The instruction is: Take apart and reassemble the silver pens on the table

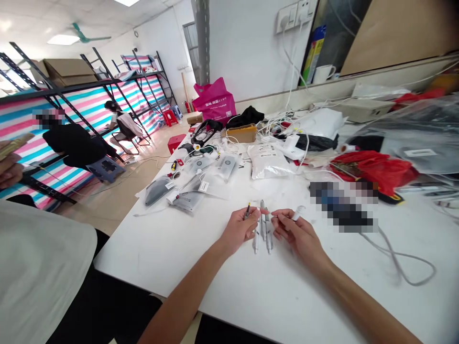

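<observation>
The left hand (238, 230) has its grip closed in a fingertip pinch on a slim dark-tipped part (247, 210), and the right hand (296, 236) is grasping a short white tube (297, 213) the same way. Both pieces are small in this view, so what they are is hard to tell.

Between the two hands, three slender white pen-shaped devices (263, 222) lie close together on the white tabletop (172, 258). They look light, stiff and smooth-shelled, so probably a little slippery, and their narrow tips may be fragile. The thicker mid-barrel seems the safest place to take hold.

Beyond the pen-shaped devices lie a sealed white sachet (267, 161) and clear pouches (218, 167). To their right are a red plastic bag (373, 172) and a looped white cable (401, 260). Well to their left, a co-worker's hand (9, 169) holds a tan strip (14, 145).
</observation>
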A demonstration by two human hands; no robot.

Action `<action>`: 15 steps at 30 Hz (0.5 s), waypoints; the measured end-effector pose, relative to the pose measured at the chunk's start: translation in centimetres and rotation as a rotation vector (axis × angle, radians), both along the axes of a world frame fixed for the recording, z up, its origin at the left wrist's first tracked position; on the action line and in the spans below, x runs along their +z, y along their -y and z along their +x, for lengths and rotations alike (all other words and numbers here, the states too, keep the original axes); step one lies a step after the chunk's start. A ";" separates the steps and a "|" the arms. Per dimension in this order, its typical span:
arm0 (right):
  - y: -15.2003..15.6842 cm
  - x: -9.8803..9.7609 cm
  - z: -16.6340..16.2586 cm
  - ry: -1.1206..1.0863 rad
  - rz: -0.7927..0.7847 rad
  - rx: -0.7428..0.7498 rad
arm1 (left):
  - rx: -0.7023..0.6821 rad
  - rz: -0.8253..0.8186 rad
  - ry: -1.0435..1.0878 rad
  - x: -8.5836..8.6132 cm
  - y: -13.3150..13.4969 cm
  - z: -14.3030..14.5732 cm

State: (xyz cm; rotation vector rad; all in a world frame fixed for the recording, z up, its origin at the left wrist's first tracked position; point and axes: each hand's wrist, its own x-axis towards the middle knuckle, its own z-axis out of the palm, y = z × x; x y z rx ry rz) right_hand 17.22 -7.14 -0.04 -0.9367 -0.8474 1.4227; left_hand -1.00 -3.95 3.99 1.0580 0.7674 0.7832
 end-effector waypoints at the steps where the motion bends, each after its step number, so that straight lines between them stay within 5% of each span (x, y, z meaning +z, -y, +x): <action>1: 0.0 -0.1 0.0 0.002 0.013 0.015 | 0.010 0.002 0.005 0.0 0.0 0.0; 8: 0.3 0.0 -0.2 0.097 0.051 0.152 | 0.168 0.012 0.008 -0.3 -0.1 0.3; 15: 0.8 0.8 -1.1 -0.006 -0.006 0.172 | 0.137 0.033 -0.020 -0.7 0.4 0.9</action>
